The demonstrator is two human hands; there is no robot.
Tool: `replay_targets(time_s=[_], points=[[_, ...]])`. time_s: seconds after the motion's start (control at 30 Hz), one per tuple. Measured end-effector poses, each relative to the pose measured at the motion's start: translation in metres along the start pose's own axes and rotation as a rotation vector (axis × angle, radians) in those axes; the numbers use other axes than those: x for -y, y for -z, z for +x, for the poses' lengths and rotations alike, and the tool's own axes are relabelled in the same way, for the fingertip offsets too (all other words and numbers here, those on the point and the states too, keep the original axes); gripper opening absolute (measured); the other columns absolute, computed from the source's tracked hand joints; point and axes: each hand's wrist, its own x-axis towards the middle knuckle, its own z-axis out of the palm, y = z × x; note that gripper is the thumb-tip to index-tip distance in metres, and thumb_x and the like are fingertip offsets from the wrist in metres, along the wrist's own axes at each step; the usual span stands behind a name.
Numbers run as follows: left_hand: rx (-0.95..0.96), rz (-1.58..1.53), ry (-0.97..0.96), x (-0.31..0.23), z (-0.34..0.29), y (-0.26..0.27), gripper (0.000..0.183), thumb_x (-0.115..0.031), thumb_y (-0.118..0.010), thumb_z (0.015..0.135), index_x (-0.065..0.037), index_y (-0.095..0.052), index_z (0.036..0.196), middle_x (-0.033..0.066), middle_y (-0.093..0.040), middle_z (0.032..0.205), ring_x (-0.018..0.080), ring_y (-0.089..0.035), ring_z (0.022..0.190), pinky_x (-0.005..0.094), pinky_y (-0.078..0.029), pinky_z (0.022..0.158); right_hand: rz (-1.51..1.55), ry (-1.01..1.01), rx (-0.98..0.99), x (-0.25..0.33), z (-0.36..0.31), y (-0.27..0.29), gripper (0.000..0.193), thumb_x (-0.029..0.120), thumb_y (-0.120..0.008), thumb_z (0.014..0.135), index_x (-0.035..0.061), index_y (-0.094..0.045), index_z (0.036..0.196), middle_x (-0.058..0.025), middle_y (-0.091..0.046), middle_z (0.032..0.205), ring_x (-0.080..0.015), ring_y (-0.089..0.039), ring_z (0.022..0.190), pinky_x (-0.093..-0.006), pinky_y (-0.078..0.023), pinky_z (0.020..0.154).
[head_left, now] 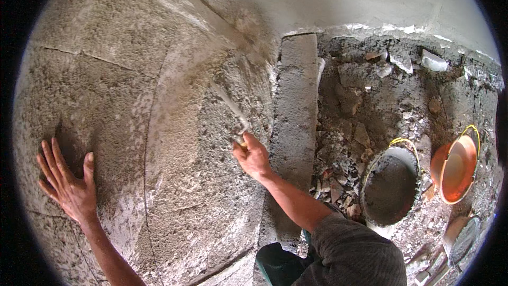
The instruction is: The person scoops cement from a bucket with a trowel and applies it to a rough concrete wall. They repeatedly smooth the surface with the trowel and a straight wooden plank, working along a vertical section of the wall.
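My right hand [253, 156] is closed around the handle of a trowel [230, 105]. Its narrow grey blade points up and left over the rough concrete surface [174, 148], smeared a little by motion. Whether the blade touches the concrete I cannot tell. Off to the left, my left hand [70, 186] lies against the same surface, fingers stretched and thumb apart, holding nothing. A patch of darker, coarser grey material [227, 143] surrounds the trowel and my right hand.
A straight concrete ledge [297, 90] runs beside the rough surface. Right of it lie broken rubble [344, 180], a bucket of grey mortar [392, 185], an orange bucket [469, 151] with a yellow handle, and a tilted grey container [465, 238]. A smooth grey wall [370, 0] rises behind.
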Motion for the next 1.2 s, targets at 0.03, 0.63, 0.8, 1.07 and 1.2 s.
replay_targets(time_s=[0.03,0.63,0.8,1.07,1.2], points=[[-0.002,0.003,-0.019,0.003,-0.001,0.0,0.069,-0.059,-0.044,0.08,-0.024,-0.026,0.138,-0.0035,-0.023,0.144,0.0199,-0.017,0.134,0.0504,-0.011,0.105,-0.082,-0.056,-0.013,-0.007,-0.007,0.004,0.017,0.015,-0.055,0.08,0.009,-0.054,0.097,-0.0058,-0.059,0.078,-0.0149,-0.058,0.062,-0.0317,-0.048,0.052],[0.038,0.034,-0.075,0.0,0.007,-0.007,0.069,-0.063,-0.041,0.079,-0.027,-0.027,0.137,-0.0029,-0.024,0.143,0.0199,-0.019,0.133,0.0545,-0.014,0.103,0.412,-0.768,-0.014,-0.13,0.192,0.035,0.015,0.017,-0.053,0.083,0.0034,-0.054,0.09,-0.005,-0.05,0.055,-0.016,-0.05,0.042,-0.0312,-0.041,0.038],[0.035,0.045,-0.055,-0.002,0.01,-0.004,0.069,-0.063,-0.041,0.08,-0.027,-0.028,0.137,-0.0027,-0.024,0.143,0.0212,-0.02,0.133,0.0529,-0.014,0.104,0.487,-0.685,0.044,-0.04,0.193,0.033,0.009,0.008,-0.056,0.077,0.0002,-0.057,0.081,-0.008,-0.052,0.06,-0.0172,-0.053,0.049,-0.0306,-0.043,0.041],[0.058,0.084,-0.016,-0.008,0.008,-0.006,0.073,-0.069,-0.035,0.077,-0.027,-0.027,0.137,-0.0029,-0.022,0.144,0.0232,-0.019,0.133,0.0555,-0.013,0.103,1.008,-0.667,0.248,0.057,0.159,0.042,0.025,0.02,-0.054,0.081,-0.0001,-0.052,0.096,-0.0084,-0.051,0.07,-0.0143,-0.049,0.051,-0.0256,-0.042,0.043],[0.079,0.095,-0.023,-0.005,0.007,-0.004,0.074,-0.071,-0.032,0.077,-0.027,-0.028,0.136,-0.003,-0.023,0.143,0.0225,-0.02,0.132,0.0565,-0.014,0.103,0.995,-0.668,0.149,0.06,0.133,0.084,0.025,0.021,-0.053,0.083,0.0002,-0.054,0.096,-0.0078,-0.052,0.072,-0.0136,-0.05,0.051,-0.0257,-0.044,0.044]])
